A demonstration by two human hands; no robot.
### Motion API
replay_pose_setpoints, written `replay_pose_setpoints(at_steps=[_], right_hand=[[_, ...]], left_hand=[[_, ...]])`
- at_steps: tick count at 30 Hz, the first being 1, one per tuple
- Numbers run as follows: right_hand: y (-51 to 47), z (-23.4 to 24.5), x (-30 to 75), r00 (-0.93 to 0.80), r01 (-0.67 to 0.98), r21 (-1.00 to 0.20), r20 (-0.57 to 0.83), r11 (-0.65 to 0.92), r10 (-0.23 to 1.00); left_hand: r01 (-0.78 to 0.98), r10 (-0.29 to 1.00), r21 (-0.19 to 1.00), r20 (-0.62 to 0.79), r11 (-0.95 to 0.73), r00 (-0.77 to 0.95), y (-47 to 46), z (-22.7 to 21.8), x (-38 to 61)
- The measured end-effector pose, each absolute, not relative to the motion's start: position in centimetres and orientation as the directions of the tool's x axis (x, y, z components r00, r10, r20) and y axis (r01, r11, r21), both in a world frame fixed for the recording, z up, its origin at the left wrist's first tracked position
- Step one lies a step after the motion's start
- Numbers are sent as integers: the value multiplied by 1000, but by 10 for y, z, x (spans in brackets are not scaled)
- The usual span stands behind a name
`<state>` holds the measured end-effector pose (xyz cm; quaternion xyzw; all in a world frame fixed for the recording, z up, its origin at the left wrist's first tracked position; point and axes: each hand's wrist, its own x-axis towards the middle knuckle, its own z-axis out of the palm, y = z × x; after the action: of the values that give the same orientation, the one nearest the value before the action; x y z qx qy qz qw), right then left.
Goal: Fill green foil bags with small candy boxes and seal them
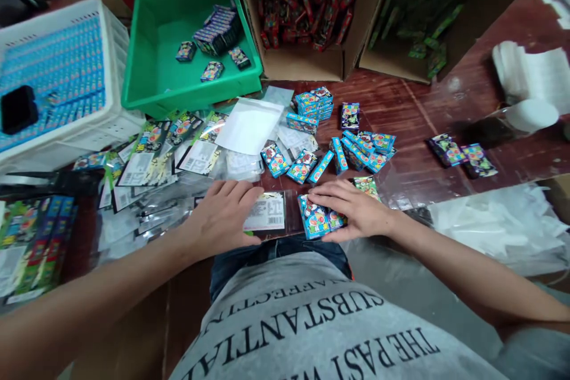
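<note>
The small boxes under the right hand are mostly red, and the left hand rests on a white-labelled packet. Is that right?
Not quite: the small boxes under the right hand are mostly blue, not red, as the head view shows. The left hand does rest on a white-labelled packet.

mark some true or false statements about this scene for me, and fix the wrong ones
1. The green tray holds small dark boxes. True.
2. The left hand is inside the green tray. False: it rests over a printed card.
3. The right hand rests on blue boxes. True.
4. The white basket holds red boxes. False: the white basket holds rows of blue packs; red boxes lie in a cardboard carton.
5. A white-capped bottle is on the person's right. True.
</note>
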<state>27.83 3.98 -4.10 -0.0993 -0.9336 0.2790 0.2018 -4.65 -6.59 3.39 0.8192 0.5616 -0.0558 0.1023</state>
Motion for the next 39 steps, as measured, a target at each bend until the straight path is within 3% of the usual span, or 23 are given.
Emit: replay_pose_setpoints(at_steps=[3, 6, 10, 15, 21, 29, 34, 39], right_hand=[[42, -41, 277, -921, 25, -579, 304, 815, 245], [42, -41, 269, -951, 88, -532, 208, 842, 231], [41, -42, 260, -960, 185, -454, 106, 871, 259], [43, -42, 260, -963, 189, -443, 90, 876, 253], [39, -44, 248, -960, 206, -435, 83, 877, 267], [50, -18, 288, -946, 261, -408, 74, 875, 317], [59, -27, 294, -962, 217, -392, 71, 894, 264], [55, -39, 282, -963, 123, -504, 149, 855, 226]], left_hand=[[931, 923, 215, -190, -294, 335, -75, 18, -43], [906, 925, 315, -158, -284, 345, -79, 6, -35], [899, 931, 349, -151, -265, 333, -81, -6, -25], [886, 928, 386, -160, -256, 338, -82, -11, -29], [908, 951, 370, -149, -199, 269, -81, -10, -17], [948, 962, 245, -131, -204, 241, -80, -16, -16], [929, 954, 297, -131, -221, 269, -77, -19, -13], [924, 963, 333, -121, -187, 239, -74, -21, -14]])
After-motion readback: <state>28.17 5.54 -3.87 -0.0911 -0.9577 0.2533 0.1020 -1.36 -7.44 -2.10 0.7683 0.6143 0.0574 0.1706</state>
